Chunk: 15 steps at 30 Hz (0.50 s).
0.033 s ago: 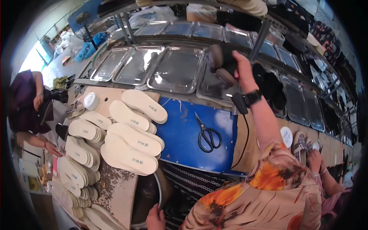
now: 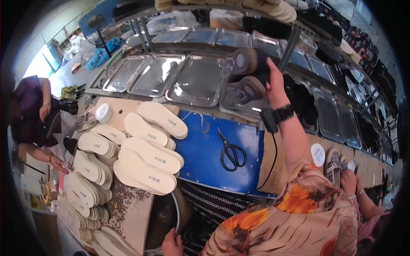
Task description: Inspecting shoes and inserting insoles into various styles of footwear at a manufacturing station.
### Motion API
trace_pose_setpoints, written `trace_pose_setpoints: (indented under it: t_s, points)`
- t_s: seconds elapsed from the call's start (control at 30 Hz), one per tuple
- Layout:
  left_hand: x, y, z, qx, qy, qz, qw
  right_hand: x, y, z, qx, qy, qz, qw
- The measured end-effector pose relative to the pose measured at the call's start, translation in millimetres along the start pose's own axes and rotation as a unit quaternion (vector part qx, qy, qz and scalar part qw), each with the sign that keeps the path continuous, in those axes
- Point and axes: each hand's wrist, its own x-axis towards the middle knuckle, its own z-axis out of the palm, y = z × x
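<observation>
At the far side of the bench, my right hand [image 2: 276, 83] is closed on a pair of grey-purple shoes with brown soles. The upper shoe [image 2: 243, 62] is against my fingers, most of which are hidden behind it. The lower shoe [image 2: 247, 89] is over a clear plastic tray [image 2: 230, 106]. My left hand [image 2: 172, 244] is low in the view, fingers bent, beside the pale rim [image 2: 177, 211] of a dark round container; what it grips, if anything, is hidden. Cream insoles [image 2: 147, 158] lie in stacks left of a blue mat [image 2: 200, 158]. Black-handled scissors [image 2: 233, 155] rest on the mat.
More clear trays [image 2: 194, 81] line the back of the bench below a metal shelf post [image 2: 290, 49]. A white round tub [image 2: 103, 112] stands behind the insoles. One person [image 2: 32, 111] is at the left; another person's hands [image 2: 350, 181] are at the right, by plaid shoes [image 2: 333, 162].
The shoes have turned so their sides and soles show more plainly. My right hand has shifted slightly right and down with them. My left hand stays by the rim.
</observation>
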Motion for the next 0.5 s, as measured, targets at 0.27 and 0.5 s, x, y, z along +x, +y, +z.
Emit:
trace_pose_setpoints:
  t_s: [0.27,0.5]
  points:
    - [-72.7,-15.8,3.8,-0.017,0.048,-0.076,0.996,-144.5,33.2,127.5,0.227,-0.256,-0.074,0.937]
    - [-124.9,-26.0,-21.1,-0.216,0.299,-0.177,0.913,-314.2,39.1,242.0,0.236,-0.336,0.303,0.860]
